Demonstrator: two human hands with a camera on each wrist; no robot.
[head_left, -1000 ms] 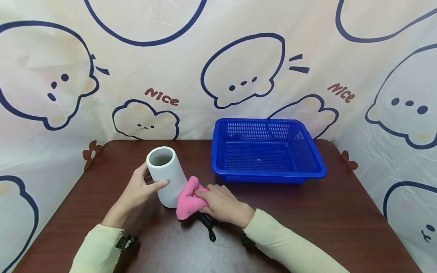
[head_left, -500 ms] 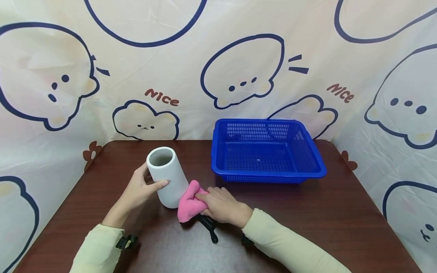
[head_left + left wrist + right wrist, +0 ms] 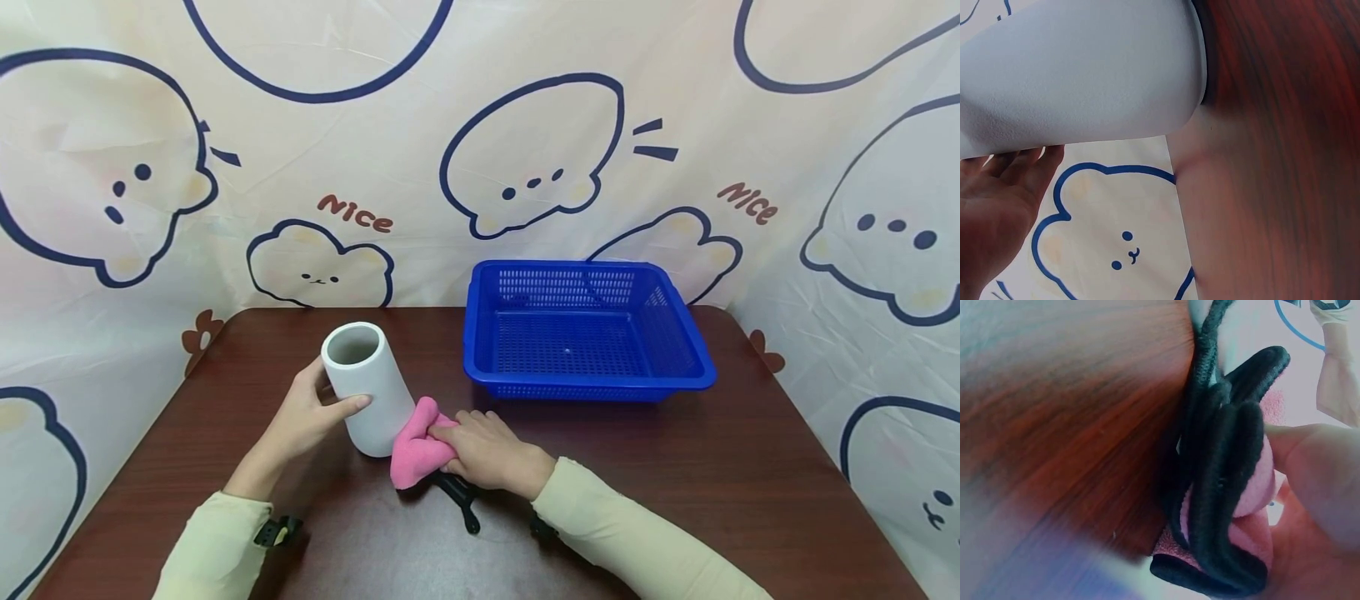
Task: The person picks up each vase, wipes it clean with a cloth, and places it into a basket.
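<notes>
A white vase-like container (image 3: 378,408), round-mouthed and wider toward its base, stands on the table left of centre. My left hand (image 3: 309,412) grips its left side, thumb across the front; the other fingers are mostly hidden behind it. In the left wrist view, fingertips (image 3: 1054,156) touch the white wall. My right hand (image 3: 487,450) pinches a bunched pink cloth (image 3: 416,457) at the container's lower right side. Black edging and a black hanging loop (image 3: 471,521) trail from the cloth onto the table. The right wrist view shows the black edging (image 3: 1222,481) folded up close beside the thumb.
A blue plastic basket (image 3: 592,383) with perforated walls stands at the back right of the dark wooden table (image 3: 675,483). A cream curtain (image 3: 420,167) with cartoon drawings hangs behind and along both sides.
My right hand and the pink cloth have shifted slightly toward me and to the right along the container's lower side, then stayed still. The left hand and container keep their place.
</notes>
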